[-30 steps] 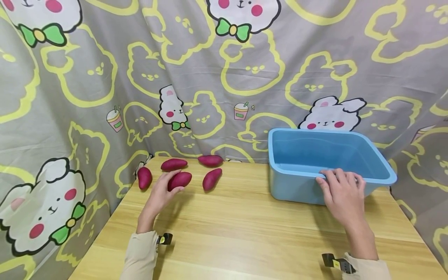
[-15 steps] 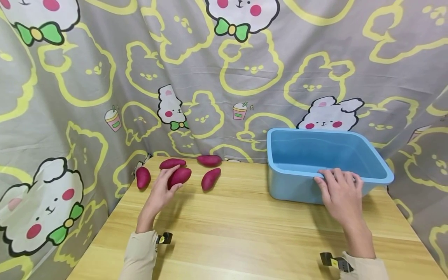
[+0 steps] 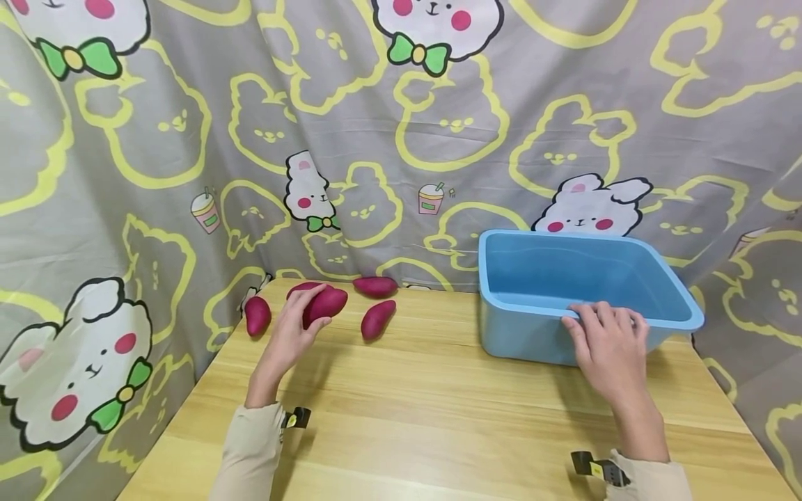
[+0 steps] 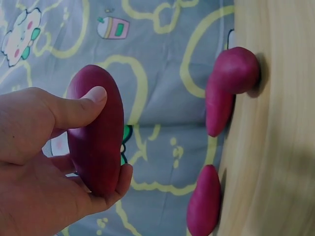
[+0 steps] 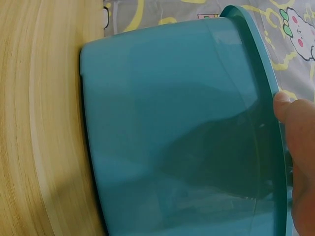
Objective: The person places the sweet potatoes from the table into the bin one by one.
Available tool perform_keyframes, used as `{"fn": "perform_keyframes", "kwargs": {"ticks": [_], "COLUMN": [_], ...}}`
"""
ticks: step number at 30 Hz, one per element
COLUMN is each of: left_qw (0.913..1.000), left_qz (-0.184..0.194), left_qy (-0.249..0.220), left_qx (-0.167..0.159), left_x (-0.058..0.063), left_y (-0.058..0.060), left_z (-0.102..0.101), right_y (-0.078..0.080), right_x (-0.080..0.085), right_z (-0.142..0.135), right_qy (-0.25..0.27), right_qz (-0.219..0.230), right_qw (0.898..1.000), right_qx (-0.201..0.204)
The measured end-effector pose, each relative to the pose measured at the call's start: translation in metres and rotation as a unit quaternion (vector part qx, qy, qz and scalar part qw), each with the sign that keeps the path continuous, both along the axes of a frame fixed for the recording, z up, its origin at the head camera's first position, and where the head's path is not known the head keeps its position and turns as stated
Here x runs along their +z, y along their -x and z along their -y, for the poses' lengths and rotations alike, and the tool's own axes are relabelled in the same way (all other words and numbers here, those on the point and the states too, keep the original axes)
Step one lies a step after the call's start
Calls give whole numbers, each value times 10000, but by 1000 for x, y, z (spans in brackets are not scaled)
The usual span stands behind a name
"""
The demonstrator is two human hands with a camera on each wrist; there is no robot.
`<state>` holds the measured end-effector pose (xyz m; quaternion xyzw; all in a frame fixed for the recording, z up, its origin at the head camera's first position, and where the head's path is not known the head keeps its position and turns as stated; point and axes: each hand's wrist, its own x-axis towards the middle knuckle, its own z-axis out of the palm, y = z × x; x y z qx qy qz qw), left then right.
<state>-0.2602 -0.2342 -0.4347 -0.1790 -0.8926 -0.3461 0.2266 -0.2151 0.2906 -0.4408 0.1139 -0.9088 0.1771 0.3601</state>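
My left hand (image 3: 289, 335) holds a purple-red sweet potato (image 3: 330, 303) just above the table, at the left. In the left wrist view the thumb lies across this sweet potato (image 4: 101, 142) and the fingers curl round its other side. At the right, my right hand (image 3: 617, 351) grips the near rim of a blue plastic bin (image 3: 523, 330), fingers over the edge. The right wrist view shows the thumb at the rim and the bin's outer wall (image 5: 147, 113). Inside, the visible part of the bin holds nothing; its near floor is hidden.
Several more sweet potatoes lie on the wooden table (image 3: 401, 410): one at the left edge (image 3: 257, 316), one partly hidden behind the held one (image 3: 301, 287), one by the curtain (image 3: 375, 287), one nearer (image 3: 379, 320). A patterned curtain (image 3: 363, 125) hangs behind.
My left hand has raised its sweet potato slightly off the table, and it now covers more of the one behind. The right hand and the bin stay in place.
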Motion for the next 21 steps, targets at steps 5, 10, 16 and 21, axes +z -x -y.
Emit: {"fn": "perform_keyframes", "kwargs": {"ticks": [5, 10, 16, 21], "left_qw": [10000, 10000, 9999, 9998], "left_qz": [19, 14, -83, -50], "left_qy": [8, 44, 81, 32], "left_qx": [-36, -56, -116, -173], "left_x": [5, 9, 16, 23], "left_y": [0, 0, 2, 1], "left_z": [-4, -8, -16, -24], "right_y": [0, 0, -1, -1], "right_x": [-1, -2, 0, 0], "right_z": [0, 1, 2, 1], "right_qy": [-27, -43, -9, 5], "right_qz": [6, 29, 92, 109], "right_qw": [10000, 10000, 10000, 9999], "right_qx": [10, 14, -14, -30]}}
